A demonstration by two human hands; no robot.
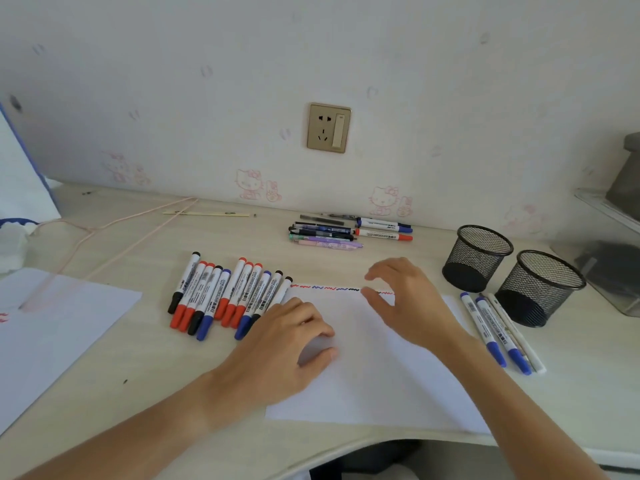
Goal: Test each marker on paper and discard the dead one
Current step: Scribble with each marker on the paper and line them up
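Fingers (372,292) of right hand (408,299) spread, empty, above paper (381,375).

We are reaching both bare forearms forward and inward. Our left hand (294,336) is lying palm down, fingers loosely curled under. Our right hand (403,299), just beyond and beside it, is hovering with thumb and fingers spread apart, gripping nothing.
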